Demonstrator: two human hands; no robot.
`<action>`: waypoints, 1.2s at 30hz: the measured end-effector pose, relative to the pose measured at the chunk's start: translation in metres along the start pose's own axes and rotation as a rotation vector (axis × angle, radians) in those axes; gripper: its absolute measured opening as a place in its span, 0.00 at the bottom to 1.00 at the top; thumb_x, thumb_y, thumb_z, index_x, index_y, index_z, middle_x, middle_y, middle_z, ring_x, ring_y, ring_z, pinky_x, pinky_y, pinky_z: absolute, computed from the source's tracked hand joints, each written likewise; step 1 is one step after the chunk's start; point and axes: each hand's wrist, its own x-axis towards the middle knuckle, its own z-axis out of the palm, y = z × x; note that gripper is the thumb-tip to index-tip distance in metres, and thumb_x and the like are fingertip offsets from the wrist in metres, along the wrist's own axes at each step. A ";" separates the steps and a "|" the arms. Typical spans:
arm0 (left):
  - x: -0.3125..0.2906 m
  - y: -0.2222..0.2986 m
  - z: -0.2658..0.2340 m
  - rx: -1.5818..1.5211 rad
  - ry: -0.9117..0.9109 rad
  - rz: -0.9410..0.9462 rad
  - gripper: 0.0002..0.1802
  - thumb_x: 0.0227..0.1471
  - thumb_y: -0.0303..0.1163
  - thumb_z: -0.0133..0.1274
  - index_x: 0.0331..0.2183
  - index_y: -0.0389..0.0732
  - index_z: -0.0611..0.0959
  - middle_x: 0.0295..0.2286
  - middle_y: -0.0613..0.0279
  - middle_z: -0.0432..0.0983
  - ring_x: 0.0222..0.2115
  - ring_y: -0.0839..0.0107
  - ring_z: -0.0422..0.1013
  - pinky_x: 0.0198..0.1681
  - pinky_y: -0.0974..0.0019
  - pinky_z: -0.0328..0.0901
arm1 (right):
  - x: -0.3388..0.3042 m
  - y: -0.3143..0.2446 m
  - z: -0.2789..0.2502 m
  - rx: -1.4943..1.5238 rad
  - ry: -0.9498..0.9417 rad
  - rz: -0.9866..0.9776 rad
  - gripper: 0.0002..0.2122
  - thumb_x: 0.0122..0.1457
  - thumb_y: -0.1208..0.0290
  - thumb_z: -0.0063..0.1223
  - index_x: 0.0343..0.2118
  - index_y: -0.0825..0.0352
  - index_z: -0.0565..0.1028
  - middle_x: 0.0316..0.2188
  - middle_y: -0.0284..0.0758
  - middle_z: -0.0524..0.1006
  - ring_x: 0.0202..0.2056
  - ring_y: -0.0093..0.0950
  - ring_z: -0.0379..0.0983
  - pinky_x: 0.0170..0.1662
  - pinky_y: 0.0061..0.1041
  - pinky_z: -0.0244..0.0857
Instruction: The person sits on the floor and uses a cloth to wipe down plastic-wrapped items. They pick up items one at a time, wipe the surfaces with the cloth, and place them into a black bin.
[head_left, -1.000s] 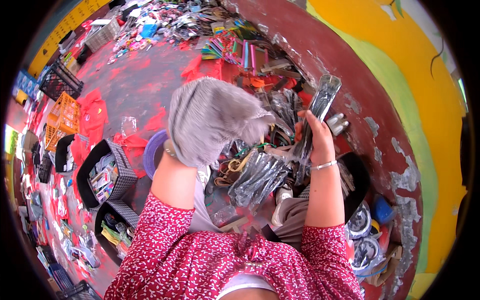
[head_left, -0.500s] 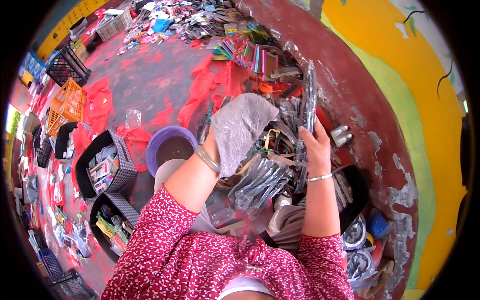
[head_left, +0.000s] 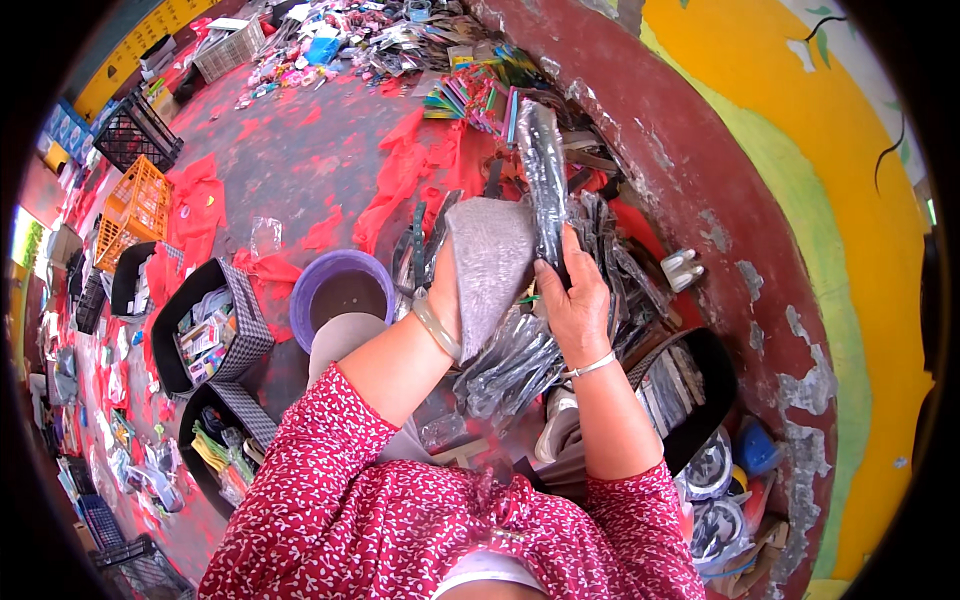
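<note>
A grey fuzzy cloth [head_left: 490, 265] is draped over my left hand [head_left: 442, 290], which grips it; most of the fingers are hidden under the fabric. My right hand [head_left: 578, 300] is closed round the lower part of a long, dark, flat strip in a clear plastic sleeve [head_left: 542, 165], held nearly upright. The cloth's right edge meets the sleeve or sits just beside it. Below both hands lies a heap of similar dark strips in plastic [head_left: 520, 360], between my feet and the wall.
To my left stands a purple bucket [head_left: 296, 300] of murky water. Beyond it are checkered bins [head_left: 252, 335] holding small goods and an orange crate [head_left: 150, 195]. A black bin [head_left: 715, 385] with more strips stands by my right knee. The peeling red wall [head_left: 690, 170] rises on the right.
My right hand has brought the wrapped strip leftward, up to the cloth. My left hand has shifted slightly right with the cloth, which now hangs straighter.
</note>
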 end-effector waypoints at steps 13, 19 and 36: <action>0.009 0.002 -0.001 0.014 0.160 0.056 0.22 0.55 0.52 0.38 0.36 0.44 0.76 0.27 0.61 0.75 0.26 0.68 0.73 0.32 0.64 0.69 | -0.006 -0.013 0.003 0.525 -0.214 0.166 0.21 0.52 0.81 0.49 0.51 0.68 0.66 0.41 0.28 0.70 0.38 0.16 0.63 0.43 0.15 0.57; 0.008 0.033 0.018 0.027 0.136 0.099 0.29 0.49 0.61 0.40 0.37 0.46 0.76 0.27 0.61 0.76 0.26 0.64 0.73 0.31 0.60 0.70 | -0.012 -0.012 0.001 0.536 -0.414 0.166 0.22 0.51 0.82 0.51 0.52 0.66 0.66 0.33 0.23 0.66 0.31 0.14 0.59 0.37 0.12 0.56; 0.007 0.053 0.019 0.256 0.138 0.415 0.30 0.52 0.63 0.31 0.36 0.48 0.74 0.25 0.63 0.74 0.22 0.66 0.73 0.25 0.63 0.70 | -0.032 -0.029 0.016 0.805 -0.584 0.560 0.15 0.58 0.67 0.48 0.45 0.71 0.68 0.34 0.27 0.71 0.35 0.16 0.64 0.40 0.14 0.58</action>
